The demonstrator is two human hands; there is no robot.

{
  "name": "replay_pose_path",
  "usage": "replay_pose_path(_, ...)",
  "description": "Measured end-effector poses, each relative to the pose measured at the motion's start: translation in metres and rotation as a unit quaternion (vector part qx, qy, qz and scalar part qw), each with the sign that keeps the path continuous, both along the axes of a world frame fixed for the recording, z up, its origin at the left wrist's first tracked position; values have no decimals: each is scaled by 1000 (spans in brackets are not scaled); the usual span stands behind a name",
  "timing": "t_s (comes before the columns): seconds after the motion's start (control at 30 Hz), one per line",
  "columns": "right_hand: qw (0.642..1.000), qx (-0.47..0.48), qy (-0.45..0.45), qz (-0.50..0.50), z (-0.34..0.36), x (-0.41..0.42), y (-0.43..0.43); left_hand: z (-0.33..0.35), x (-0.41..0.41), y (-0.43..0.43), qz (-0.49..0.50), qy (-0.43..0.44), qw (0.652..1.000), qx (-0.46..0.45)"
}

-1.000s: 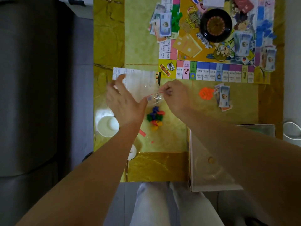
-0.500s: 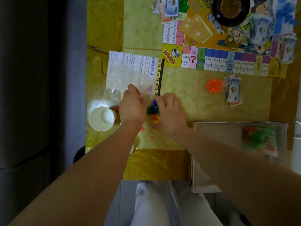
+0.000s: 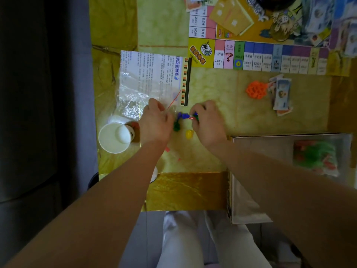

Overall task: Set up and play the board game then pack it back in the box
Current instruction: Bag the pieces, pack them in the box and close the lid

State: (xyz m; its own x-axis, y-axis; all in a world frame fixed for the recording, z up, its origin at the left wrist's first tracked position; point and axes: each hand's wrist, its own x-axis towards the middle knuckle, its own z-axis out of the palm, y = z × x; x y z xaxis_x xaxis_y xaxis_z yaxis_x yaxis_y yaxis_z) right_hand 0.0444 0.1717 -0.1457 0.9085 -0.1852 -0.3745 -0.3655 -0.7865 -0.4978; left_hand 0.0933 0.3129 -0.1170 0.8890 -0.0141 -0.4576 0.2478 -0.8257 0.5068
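Small coloured game pawns (image 3: 180,120) lie on the yellow table between my hands: blue and green ones, with a yellow one (image 3: 189,134) a little nearer me. My right hand (image 3: 207,122) has its fingers curled round a few of the pawns at its fingertips. My left hand (image 3: 155,122) pinches the mouth of a clear plastic bag (image 3: 135,97) with a red seal strip, just left of the pawns. The bag lies over a printed instruction sheet (image 3: 154,68). The game board (image 3: 270,55) fills the far right.
A white paper cup (image 3: 114,138) stands left of my left hand. An orange pile of pieces (image 3: 256,89) and a stack of paper money (image 3: 282,95) lie right of centre. The open game box (image 3: 270,149) at near right holds a bag of green and red pieces (image 3: 316,157).
Both hands dropped from holding the bag up over the sheet to the table beside the pawns. The right hand closed on some pawns, and the pile has spread apart.
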Motion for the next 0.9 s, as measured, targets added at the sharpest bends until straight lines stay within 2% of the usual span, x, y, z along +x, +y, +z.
replay_pose_path(0.1,990,74,-2,-121,7,10,-8,-1,0,2,11,3,1000,-5)
replay_pose_path(0.17,959,154,25,-236,19,17,-12,0,1,3,10,8,1000,-16)
replay_pose_path(0.2,931,210,45,-295,25,21,-13,1,2,2,11,10,1000,-22)
replay_pose_path(0.27,849,353,82,-384,36,28,-13,5,4,1,12,12,999,-33)
replay_pose_path(0.33,776,464,112,-412,46,35,-9,11,5,-1,5,11,999,-35)
replay_pose_path(0.4,741,514,132,-412,54,41,-3,17,6,-4,-3,12,999,-39)
replay_pose_path(0.47,733,529,138,-405,60,46,6,22,6,-6,-3,16,998,-56)
replay_pose_path(0.7,746,507,149,-406,62,60,15,35,14,-7,42,41,991,-123)
replay_pose_path(0.83,739,556,151,-350,67,59,16,32,21,-9,54,54,989,-127)
replay_pose_path(0.9,760,551,147,-313,70,60,16,30,23,-9,57,52,989,-129)
